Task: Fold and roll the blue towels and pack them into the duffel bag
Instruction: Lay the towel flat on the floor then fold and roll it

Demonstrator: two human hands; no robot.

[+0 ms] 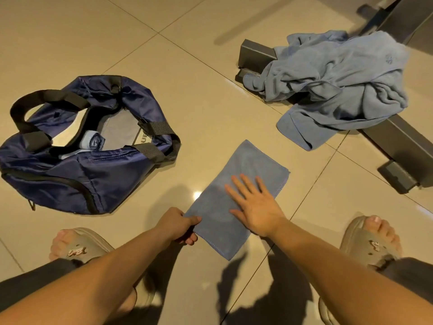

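One rolled towel (92,143) shows in the duffel bag (70,184); left hand (180,225) pinches a folded towel (253,160), right hand (255,207) pressing flat-fingered; a crumpled heap (339,78) awaits folding.

Glossy, smooth beige floor tiles (199,66) mirror the light. At nine o'clock, a duffel bag (70,179) of shiny navy cloth with matt black webbing straps (154,129). At six o'clock, a folded towel (246,165) of soft, matt blue cloth. At two o'clock, paler fuzzy towels (339,73) lie over smooth grey metal bars (255,55). At five o'clock, a matt, rubbery-looking sandal (365,247).
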